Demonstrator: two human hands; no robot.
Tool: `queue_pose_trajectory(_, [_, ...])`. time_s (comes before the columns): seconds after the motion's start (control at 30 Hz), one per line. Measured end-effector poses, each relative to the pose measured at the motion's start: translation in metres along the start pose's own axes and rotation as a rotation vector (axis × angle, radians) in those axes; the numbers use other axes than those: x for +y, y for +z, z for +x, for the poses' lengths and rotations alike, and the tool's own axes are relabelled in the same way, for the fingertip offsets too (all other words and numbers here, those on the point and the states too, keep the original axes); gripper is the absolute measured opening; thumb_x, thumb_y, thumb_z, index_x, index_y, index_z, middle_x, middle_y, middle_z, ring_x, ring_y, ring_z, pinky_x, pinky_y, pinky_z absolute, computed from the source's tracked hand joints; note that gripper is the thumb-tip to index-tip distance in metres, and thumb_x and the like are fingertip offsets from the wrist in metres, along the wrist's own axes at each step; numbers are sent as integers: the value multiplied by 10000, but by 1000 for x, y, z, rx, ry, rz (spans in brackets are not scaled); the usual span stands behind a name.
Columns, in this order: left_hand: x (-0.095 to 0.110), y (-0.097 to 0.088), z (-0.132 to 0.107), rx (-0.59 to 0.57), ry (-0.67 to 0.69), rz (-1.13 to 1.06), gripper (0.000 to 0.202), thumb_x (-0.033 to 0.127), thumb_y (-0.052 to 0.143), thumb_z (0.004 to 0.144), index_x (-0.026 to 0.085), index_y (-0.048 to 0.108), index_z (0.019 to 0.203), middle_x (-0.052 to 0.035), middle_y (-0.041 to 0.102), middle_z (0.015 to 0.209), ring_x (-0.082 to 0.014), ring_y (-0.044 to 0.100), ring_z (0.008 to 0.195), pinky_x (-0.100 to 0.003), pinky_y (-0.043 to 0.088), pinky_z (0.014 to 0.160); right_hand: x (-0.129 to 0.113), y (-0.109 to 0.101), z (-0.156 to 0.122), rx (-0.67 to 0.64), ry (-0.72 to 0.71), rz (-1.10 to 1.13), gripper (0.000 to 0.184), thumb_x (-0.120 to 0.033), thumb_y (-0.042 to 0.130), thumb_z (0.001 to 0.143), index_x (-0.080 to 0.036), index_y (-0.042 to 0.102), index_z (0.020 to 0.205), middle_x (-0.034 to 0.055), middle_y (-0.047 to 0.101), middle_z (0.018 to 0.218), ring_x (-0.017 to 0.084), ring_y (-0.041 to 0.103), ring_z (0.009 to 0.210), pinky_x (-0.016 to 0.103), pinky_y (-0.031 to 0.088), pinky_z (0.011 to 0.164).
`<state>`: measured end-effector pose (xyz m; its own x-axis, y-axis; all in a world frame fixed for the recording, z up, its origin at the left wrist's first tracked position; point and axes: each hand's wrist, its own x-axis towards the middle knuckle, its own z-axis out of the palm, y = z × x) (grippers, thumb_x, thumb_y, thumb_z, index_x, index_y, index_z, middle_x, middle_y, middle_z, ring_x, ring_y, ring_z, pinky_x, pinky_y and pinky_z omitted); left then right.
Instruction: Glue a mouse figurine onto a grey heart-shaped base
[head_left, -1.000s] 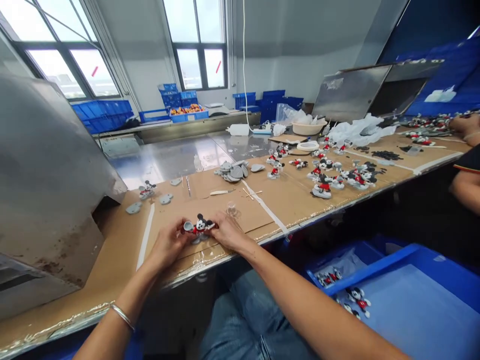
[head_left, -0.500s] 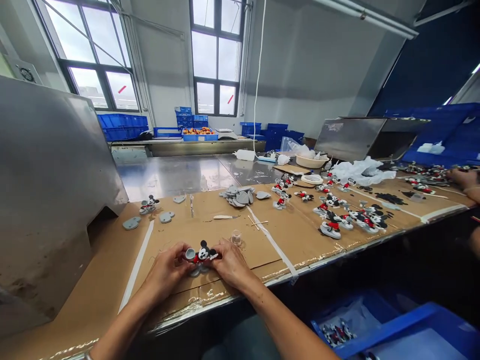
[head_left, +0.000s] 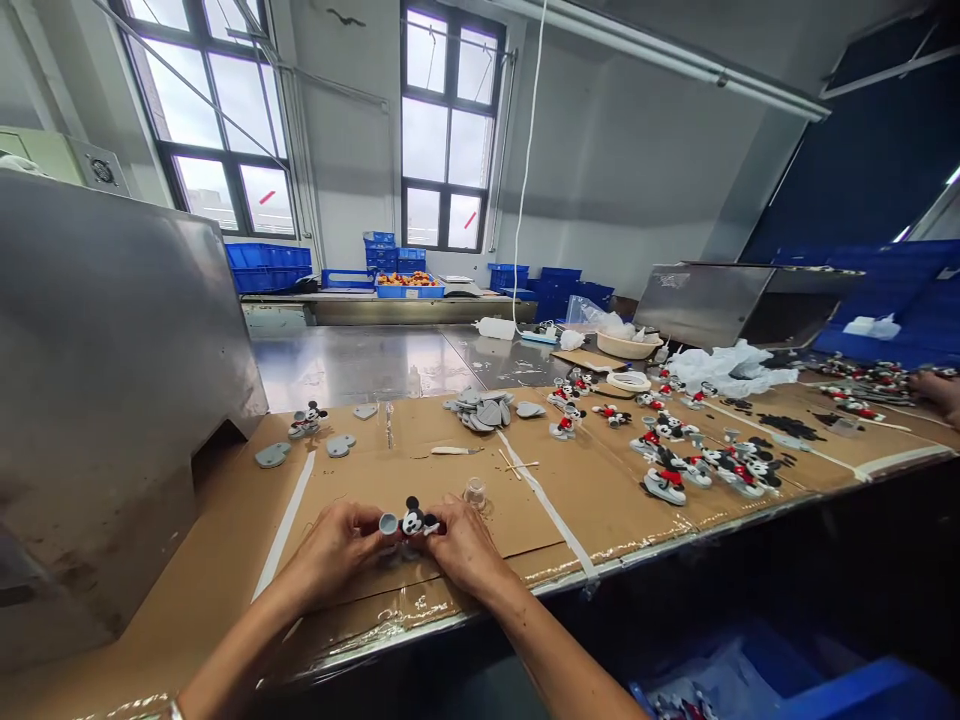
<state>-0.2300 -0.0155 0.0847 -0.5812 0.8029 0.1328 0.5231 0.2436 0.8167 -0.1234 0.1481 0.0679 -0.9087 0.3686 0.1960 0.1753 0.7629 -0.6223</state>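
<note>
Between my two hands, low over the front of the cardboard, is a mouse figurine [head_left: 412,520] with black round ears, a white face and a grey cup at its side. My left hand [head_left: 341,545] is closed on the cup side of it. On the other side my right hand [head_left: 461,540] grips it near its arm. My fingers partly hide its lower body. Just beyond my right hand stands a small clear cup [head_left: 475,492]. Crossed cotton swabs [head_left: 517,464] and a pale-handled knife [head_left: 454,451] lie farther back.
Flat grey pieces [head_left: 480,410] are heaped behind the knife. Another figurine [head_left: 307,420] stands at left by loose heart-shaped plates [head_left: 272,455]. Many figurines [head_left: 664,480] crowd the right side. A metal box [head_left: 127,400] walls off the left. A co-worker's hand [head_left: 937,388] shows far right.
The camera view has tilted up, so the scene sits slightly lower. The figurine stays between both hands and seems tipped a little, with less of its red body showing.
</note>
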Motion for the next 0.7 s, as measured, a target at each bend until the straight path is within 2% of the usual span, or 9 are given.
queue_pose_trajectory(0.13, [-6,3,4,-4,-36,-63,387,532,603,788,182,736,691,-10,665,637,-216,593,673,-262,417,583,0,0,0,-10,-23,7,144,-317,672,831,-222,749,755,40,642,813,189,589,825,246,385,680])
queue_pose_trajectory(0.33, [-16,6,6,25,-71,-135,383,547,631,766,185,742,706,-15,662,633,-220,592,683,-273,431,600,0,0,2,-26,-10,21,95,-306,709,798,-225,758,802,35,658,833,187,585,821,244,376,675])
queue_pose_trajectory(0.47, [-13,7,5,31,-73,-166,392,556,651,746,178,743,697,-24,665,625,-215,588,662,-275,425,583,0,1,4,-25,-11,28,79,-277,735,767,-208,760,795,33,670,814,186,593,807,238,378,664])
queue_pose_trajectory(0.7, [-6,5,2,19,-67,-155,439,582,689,709,148,754,716,-19,659,619,-179,559,603,-259,386,560,1,3,5,-2,1,41,95,-242,736,739,-167,739,680,44,684,764,184,601,737,237,371,614])
